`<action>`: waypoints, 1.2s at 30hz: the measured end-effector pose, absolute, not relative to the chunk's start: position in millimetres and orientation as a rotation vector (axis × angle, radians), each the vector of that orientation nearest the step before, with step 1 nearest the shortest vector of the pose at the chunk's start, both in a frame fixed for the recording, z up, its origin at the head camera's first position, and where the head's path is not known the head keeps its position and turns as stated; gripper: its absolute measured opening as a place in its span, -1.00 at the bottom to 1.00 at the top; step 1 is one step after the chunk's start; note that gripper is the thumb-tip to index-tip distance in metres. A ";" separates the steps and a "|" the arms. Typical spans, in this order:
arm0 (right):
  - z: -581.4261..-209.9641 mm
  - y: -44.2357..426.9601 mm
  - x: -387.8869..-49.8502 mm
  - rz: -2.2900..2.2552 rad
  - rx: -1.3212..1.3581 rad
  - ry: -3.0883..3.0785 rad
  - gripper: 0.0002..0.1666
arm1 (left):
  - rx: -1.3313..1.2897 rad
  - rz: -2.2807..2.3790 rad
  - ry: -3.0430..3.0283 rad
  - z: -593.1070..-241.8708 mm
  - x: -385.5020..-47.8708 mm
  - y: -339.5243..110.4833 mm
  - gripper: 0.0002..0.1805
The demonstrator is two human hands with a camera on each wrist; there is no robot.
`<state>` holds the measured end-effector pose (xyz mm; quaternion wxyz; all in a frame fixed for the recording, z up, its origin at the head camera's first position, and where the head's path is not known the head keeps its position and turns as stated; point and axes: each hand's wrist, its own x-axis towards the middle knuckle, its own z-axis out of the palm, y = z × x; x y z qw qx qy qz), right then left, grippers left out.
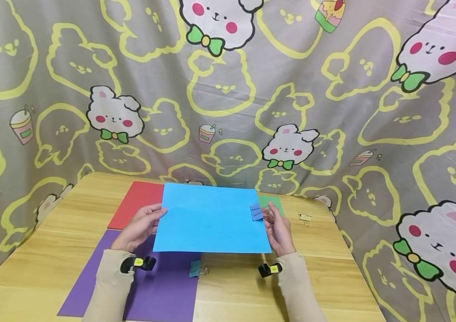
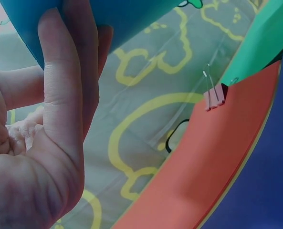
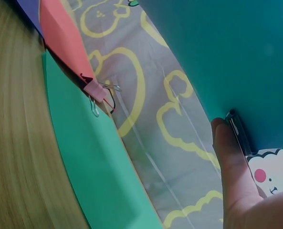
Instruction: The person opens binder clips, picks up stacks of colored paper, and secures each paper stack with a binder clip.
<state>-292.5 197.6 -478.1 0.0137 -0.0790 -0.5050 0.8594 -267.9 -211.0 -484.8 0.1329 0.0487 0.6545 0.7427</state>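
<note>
A light blue sheet or stack (image 1: 212, 219) is held up above the table between both hands. The left hand (image 1: 141, 226) pinches its left edge; in the left wrist view the fingers (image 2: 62, 86) lie against the blue surface. A blue binder clip (image 1: 256, 212) sits on the right edge, and the right hand (image 1: 279, 230) grips the clip's wire handles. In the right wrist view a finger of the right hand (image 3: 241, 176) lies along the dark-looking clip (image 3: 240, 132).
Behind lie a red sheet (image 1: 137, 201) and a green one (image 1: 276, 203), with a pink clip (image 2: 215, 97) on the red. A purple sheet (image 1: 163, 290) with a teal clip (image 1: 194, 269) lies front left. A yellow clip (image 1: 304, 217) rests at right. A patterned curtain (image 1: 236, 120) hangs behind.
</note>
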 end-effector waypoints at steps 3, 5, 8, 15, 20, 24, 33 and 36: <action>-477.1 198.0 -291.9 2.685 -0.242 -1.561 -0.74 | 0.142 2.159 1.898 -484.4 -268.1 -210.6 -0.29; -476.5 198.0 -291.8 2.688 -0.252 -1.557 -0.74 | 0.141 2.160 1.899 -484.2 -268.3 -210.5 -0.31; -476.0 198.5 -291.9 2.690 -0.266 -1.564 -0.70 | 0.138 2.158 1.907 -483.6 -268.3 -210.4 -0.31; -475.0 199.0 -292.1 2.678 -0.251 -1.599 -0.70 | 0.132 2.153 1.905 -482.6 -267.6 -210.2 -0.31; -476.5 199.6 -292.2 2.678 -0.244 -1.599 -0.70 | 0.129 2.157 1.900 -482.4 -268.0 -209.8 -0.31; -478.0 199.9 -292.7 2.671 -0.231 -1.598 -0.69 | 0.137 2.155 1.905 -483.1 -268.5 -210.2 -0.29; -479.6 200.6 -294.4 2.670 -0.235 -1.613 -0.72 | 0.140 2.168 1.879 -482.9 -268.0 -210.6 -0.28; -479.6 200.7 -293.9 2.667 -0.246 -1.629 -0.73 | 0.143 2.167 1.876 -482.1 -267.4 -210.3 -0.29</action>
